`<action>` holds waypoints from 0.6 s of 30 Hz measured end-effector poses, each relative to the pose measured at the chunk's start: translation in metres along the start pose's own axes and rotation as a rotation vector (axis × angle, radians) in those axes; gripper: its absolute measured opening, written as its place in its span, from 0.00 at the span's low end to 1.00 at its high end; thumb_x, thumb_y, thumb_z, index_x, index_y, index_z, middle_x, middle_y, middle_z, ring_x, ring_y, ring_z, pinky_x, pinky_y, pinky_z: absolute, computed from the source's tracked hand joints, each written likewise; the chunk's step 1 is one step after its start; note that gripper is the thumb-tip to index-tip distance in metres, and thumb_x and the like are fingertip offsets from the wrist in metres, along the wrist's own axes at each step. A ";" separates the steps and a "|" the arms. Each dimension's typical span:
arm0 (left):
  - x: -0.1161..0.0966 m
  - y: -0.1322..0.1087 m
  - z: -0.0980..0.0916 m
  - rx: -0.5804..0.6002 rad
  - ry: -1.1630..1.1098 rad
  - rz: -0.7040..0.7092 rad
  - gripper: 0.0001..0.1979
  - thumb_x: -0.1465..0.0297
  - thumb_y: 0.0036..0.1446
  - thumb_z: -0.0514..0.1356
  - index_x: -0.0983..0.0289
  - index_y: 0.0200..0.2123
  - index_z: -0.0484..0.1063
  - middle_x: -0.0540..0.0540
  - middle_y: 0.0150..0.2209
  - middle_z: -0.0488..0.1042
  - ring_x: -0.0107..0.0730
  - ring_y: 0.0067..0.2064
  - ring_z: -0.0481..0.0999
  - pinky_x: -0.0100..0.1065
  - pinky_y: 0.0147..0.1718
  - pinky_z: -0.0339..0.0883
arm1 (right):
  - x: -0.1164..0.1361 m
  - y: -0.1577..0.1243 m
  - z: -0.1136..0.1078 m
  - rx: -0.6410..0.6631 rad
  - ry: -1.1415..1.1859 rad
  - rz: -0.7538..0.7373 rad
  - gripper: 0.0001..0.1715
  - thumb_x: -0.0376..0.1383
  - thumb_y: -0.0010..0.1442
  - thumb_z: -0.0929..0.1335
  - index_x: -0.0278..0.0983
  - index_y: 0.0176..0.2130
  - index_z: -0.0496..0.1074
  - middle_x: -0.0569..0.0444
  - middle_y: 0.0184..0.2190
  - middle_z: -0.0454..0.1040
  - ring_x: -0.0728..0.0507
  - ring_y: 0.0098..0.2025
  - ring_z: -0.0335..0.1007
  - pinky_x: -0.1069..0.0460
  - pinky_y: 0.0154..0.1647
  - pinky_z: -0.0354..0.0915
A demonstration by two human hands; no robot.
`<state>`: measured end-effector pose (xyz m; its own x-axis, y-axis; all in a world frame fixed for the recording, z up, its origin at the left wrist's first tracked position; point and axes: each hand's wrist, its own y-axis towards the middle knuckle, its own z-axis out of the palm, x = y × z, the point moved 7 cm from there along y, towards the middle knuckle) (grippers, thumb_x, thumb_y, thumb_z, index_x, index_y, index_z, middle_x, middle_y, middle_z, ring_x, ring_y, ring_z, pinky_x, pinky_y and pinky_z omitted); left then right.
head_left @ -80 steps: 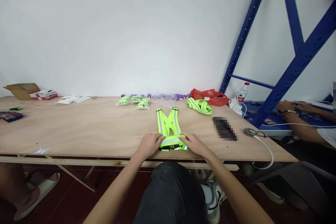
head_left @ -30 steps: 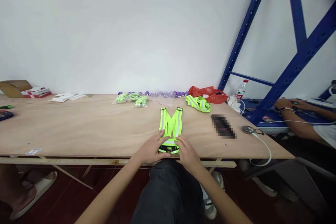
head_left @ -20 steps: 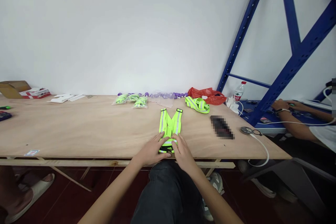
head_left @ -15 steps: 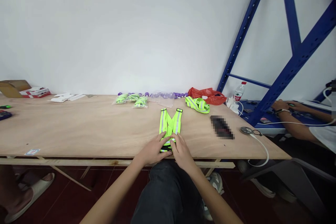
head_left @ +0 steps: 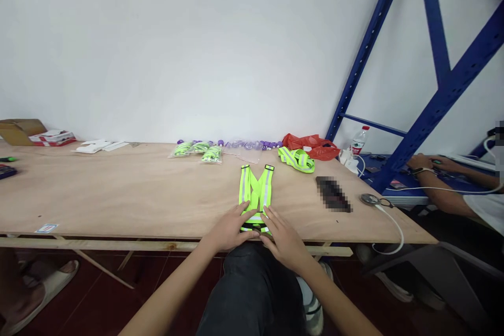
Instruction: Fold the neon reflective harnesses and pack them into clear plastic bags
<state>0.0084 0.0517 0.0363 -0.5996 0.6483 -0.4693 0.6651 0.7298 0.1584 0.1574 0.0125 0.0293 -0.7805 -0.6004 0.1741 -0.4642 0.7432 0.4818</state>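
Note:
A neon yellow-green reflective vest (head_left: pixel 267 187) of straps with silver stripes lies on the table at the front edge. Two black buckles top its straps, and a black piece shows at the waistband. My left hand (head_left: pixel 230 227) rests on the lower left part, fingers stretched, thumb along the bottom edge. On the other side, my right hand (head_left: pixel 284 237) lies over the lower right corner with its fingers extended. Neither hand is closed around the vest. Farther back on the right sits a second, bundled reflective vest (head_left: pixel 296 159).
Several bagged vests (head_left: pixel 211 154) and clear plastic bags (head_left: pixel 248 153) lie by the wall, near a red plastic bag (head_left: pixel 311 146). To the right are a blurred-out dark object (head_left: pixel 333 194), a round device (head_left: pixel 370 199) with a cable, a blue rack post (head_left: pixel 409 142) and a co-worker's arm (head_left: pixel 441 189).
My right hand has shifted slightly right and down, uncovering more of the vest's waistband. My left hand stays nearly in place. The vest lies a little flatter at the bottom.

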 end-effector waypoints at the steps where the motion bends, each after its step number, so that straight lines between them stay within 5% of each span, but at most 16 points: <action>1: -0.001 -0.001 0.001 0.003 -0.005 -0.002 0.35 0.48 0.62 0.56 0.55 0.67 0.57 0.62 0.70 0.51 0.51 0.69 0.55 0.49 0.64 0.56 | 0.000 -0.003 -0.002 0.010 -0.004 -0.009 0.27 0.40 0.67 0.64 0.35 0.63 0.63 0.39 0.65 0.62 0.35 0.68 0.54 0.37 0.63 0.63; 10: -0.001 -0.009 0.006 -0.100 -0.176 -0.008 0.40 0.49 0.59 0.60 0.61 0.67 0.51 0.66 0.64 0.63 0.51 0.61 0.67 0.49 0.58 0.63 | -0.002 -0.018 -0.010 0.023 0.025 -0.138 0.23 0.32 0.67 0.63 0.35 0.60 0.66 0.43 0.63 0.66 0.39 0.67 0.57 0.40 0.65 0.62; 18: 0.003 -0.006 0.002 -0.161 -0.240 -0.050 0.34 0.53 0.55 0.65 0.60 0.61 0.62 0.64 0.58 0.71 0.50 0.59 0.70 0.47 0.56 0.66 | -0.005 -0.018 -0.015 0.034 0.062 -0.204 0.27 0.30 0.67 0.62 0.37 0.64 0.63 0.45 0.63 0.66 0.40 0.67 0.57 0.41 0.64 0.64</action>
<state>0.0034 0.0490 0.0323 -0.4943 0.5547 -0.6694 0.5468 0.7970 0.2566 0.1761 -0.0019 0.0324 -0.6422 -0.7557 0.1285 -0.6249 0.6132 0.4832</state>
